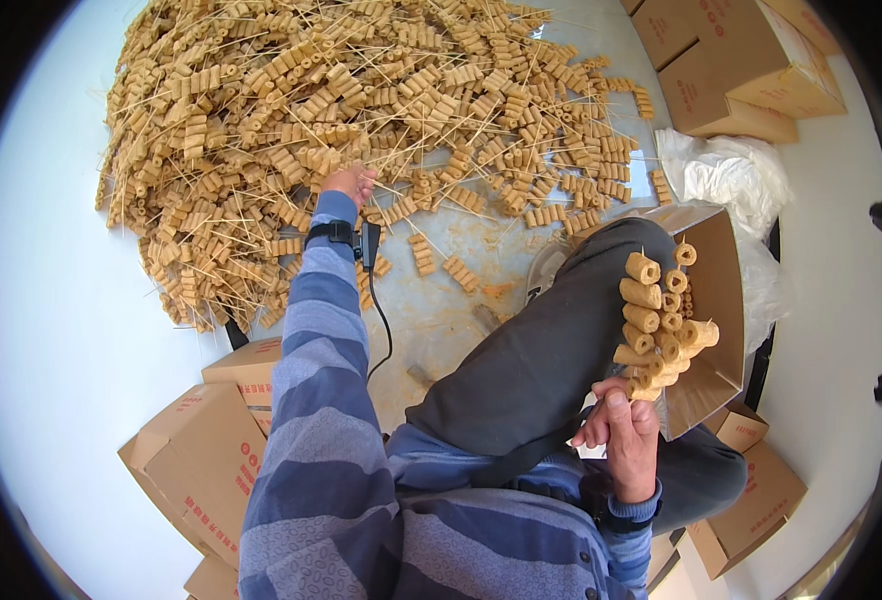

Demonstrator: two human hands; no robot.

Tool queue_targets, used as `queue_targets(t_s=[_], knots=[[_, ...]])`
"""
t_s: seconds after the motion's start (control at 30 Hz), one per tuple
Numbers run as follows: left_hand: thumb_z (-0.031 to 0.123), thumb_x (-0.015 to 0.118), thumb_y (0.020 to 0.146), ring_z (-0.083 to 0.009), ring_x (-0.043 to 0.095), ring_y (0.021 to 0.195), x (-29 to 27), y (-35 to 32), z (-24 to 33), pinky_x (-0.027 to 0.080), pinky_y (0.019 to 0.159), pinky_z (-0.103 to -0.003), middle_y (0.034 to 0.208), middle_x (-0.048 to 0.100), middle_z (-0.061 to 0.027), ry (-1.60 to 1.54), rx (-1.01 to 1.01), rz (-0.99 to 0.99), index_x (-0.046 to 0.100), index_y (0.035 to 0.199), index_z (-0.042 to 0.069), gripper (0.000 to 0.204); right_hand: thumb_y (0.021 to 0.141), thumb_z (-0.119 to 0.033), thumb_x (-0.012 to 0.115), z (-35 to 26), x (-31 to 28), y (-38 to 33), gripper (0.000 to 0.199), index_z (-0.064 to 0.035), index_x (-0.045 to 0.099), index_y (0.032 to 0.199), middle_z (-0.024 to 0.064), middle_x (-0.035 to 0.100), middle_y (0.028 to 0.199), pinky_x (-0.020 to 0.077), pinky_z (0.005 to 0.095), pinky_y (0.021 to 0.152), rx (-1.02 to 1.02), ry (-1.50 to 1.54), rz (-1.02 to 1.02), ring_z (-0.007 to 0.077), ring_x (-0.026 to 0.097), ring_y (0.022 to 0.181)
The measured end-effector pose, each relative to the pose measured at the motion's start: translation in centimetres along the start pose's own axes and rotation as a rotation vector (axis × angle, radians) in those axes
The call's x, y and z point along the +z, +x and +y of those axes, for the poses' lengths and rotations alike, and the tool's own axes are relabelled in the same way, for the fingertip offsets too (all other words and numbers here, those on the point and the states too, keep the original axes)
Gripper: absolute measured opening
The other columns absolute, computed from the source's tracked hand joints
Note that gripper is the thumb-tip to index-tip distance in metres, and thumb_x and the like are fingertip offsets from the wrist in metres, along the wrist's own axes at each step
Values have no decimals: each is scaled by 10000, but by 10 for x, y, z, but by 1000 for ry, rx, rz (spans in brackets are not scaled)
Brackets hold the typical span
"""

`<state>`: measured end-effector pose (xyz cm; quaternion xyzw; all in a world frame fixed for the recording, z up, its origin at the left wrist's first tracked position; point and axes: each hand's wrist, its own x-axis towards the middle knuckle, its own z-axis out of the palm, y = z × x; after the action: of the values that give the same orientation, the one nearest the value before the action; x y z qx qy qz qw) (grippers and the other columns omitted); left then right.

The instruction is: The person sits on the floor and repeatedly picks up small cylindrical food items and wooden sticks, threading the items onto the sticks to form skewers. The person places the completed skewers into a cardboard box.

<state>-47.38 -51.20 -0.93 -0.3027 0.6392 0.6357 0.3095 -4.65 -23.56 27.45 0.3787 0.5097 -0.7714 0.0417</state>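
A big heap of wooden skewers threaded with tan, hollow, ridged rolls [261,110] spreads across the far side. My left hand [351,184] reaches to its near edge, fingers curled closed at the thin stick of a skewer; the rolls on that stick are hard to pick out among the others. Near my right knee, my right hand [623,432] grips a bunch of similar skewers [656,325] by the sticks, thumb on top. Their rolls fan out away from me, over an open cardboard box [726,300] with a clear plastic liner.
Closed cardboard boxes [196,465] stand at the lower left, with more boxes [721,60] stacked at the far right. White plastic bags [726,180] lie beside the open box. A black cable [385,335] hangs from my left wrist. Loose skewers [441,262] lie on the stained surface ahead.
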Motion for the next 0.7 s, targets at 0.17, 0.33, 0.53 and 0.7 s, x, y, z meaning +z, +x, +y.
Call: queue_targets(t_s=[0.17,0.33,0.53,0.7], knots=[[211,533,1060,-101,552,623,-11,-87,-29,468,531,-223,918,685,-108,-250,125,-210,577,1084,31,187,1089,-253,471,-6,6,0,312,38,581,1113,34,496,625,567,319,602,-54,72,-48,127,525,557],[217,569,1047,-107,637,656,25,-222,-34,490,537,-226,953,722,-111,-268,167,-547,604,1146,45,202,1091,-276,464,-15,23,8,306,-6,604,1057,75,599,790,577,375,742,-121,124,43,192,625,741],[207,599,1031,-128,640,668,94,-356,-20,486,549,-237,1010,728,-141,-74,59,-963,642,1149,21,223,1103,-306,423,-30,27,10,429,59,635,1181,140,692,1123,542,352,928,-256,-91,-77,221,671,1046],[198,642,1009,-87,559,696,133,-407,-31,450,608,-222,932,688,-42,194,193,-909,693,1082,17,201,1074,-322,523,-19,23,-20,364,1,662,1166,55,687,997,536,260,789,-122,-4,-129,114,653,888]])
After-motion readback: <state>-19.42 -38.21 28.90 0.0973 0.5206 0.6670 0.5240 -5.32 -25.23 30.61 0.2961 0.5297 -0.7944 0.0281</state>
